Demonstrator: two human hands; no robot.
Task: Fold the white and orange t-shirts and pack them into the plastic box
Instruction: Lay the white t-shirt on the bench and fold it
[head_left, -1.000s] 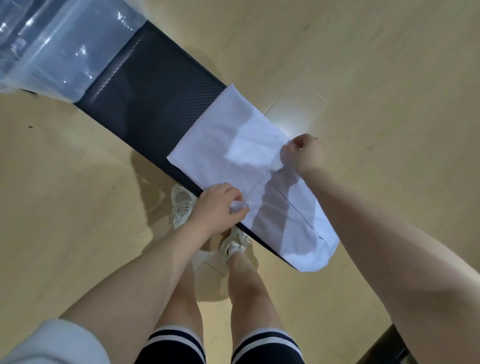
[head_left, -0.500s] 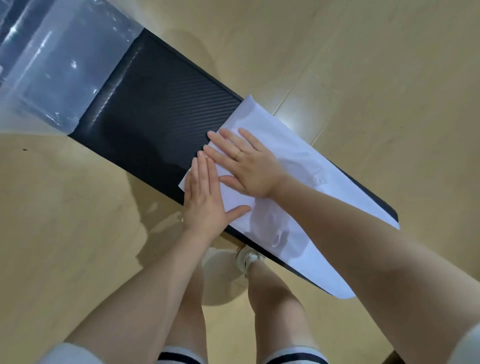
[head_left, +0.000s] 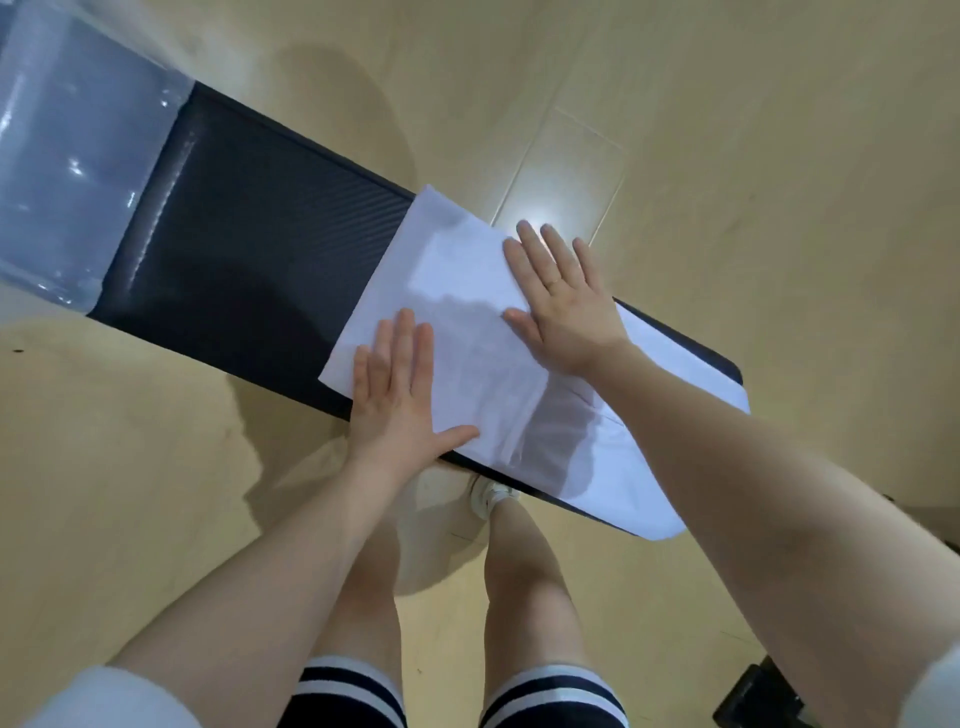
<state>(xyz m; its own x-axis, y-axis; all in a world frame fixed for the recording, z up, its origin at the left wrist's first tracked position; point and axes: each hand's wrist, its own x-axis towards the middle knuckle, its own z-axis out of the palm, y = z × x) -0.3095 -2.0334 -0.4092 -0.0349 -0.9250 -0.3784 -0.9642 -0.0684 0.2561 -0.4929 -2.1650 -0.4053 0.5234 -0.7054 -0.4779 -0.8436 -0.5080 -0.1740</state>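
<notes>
Head view: narrow black desk (head_left: 249, 249) over tan wood-look floor (head_left: 779, 156). White t-shirt (head_left: 467, 332), folded, lies on desk's right half. Left hand (head_left: 397, 400) and right hand (head_left: 563, 306) press it, fingers flat, released. Clear plastic box (head_left: 72, 171) on desk's left end.

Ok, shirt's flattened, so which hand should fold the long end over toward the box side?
Right, probably. The right hand lies flat on the white t-shirt nearer its unfolded length, which trails beneath that forearm. The left hand presses the near edge and could anchor it.
</notes>
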